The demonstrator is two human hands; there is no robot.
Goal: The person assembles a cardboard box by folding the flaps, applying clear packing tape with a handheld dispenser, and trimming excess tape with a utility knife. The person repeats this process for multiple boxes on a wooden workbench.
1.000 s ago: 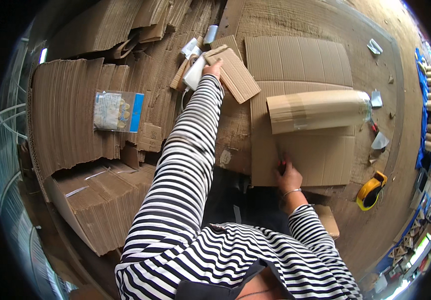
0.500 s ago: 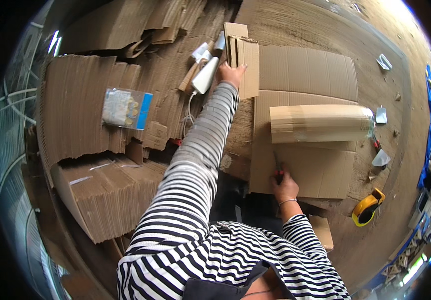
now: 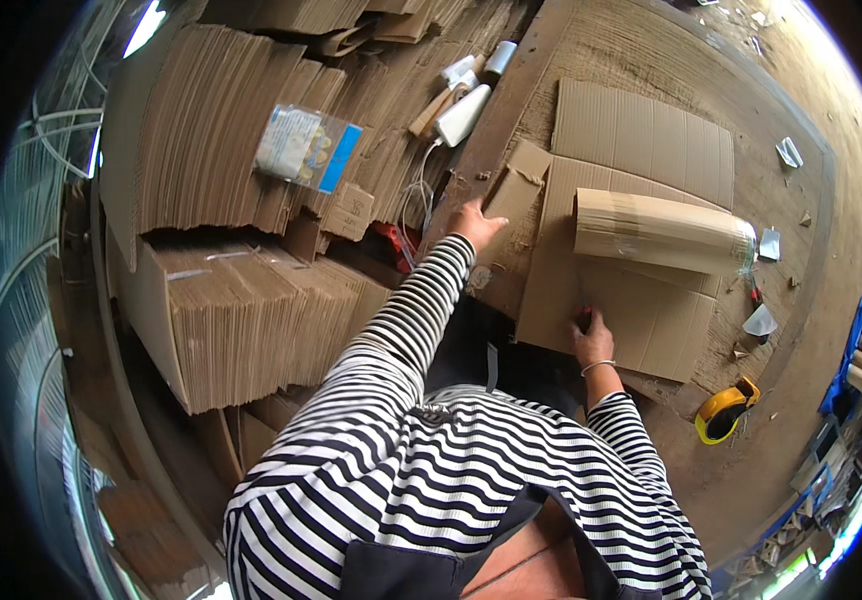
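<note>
My left hand [image 3: 478, 224] has its fingers and thumb apart, at the near end of a narrow cardboard strip [image 3: 523, 188]. Whether the fingers touch the strip is hard to tell. My right hand [image 3: 593, 340] is closed round a small knife [image 3: 583, 319] with a red and black handle, and its blade cannot be made out. It rests over the near part of a large creased cardboard sheet [image 3: 641, 320]. Across that sheet lies a long cardboard bundle [image 3: 656, 233], its right end covered in clear plastic.
Stacked flat cardboard [image 3: 241, 130] fills the left, with a plastic packet [image 3: 303, 148] on top. A white corded tool [image 3: 462, 115] lies at the table's left edge. A yellow tape dispenser [image 3: 727, 411] is at the near right. Scraps [image 3: 789, 152] lie beyond the sheet.
My left hand has come back toward me from the far side and let go of the folded cardboard strips. My right hand keeps the knife. The whole view has shifted.
</note>
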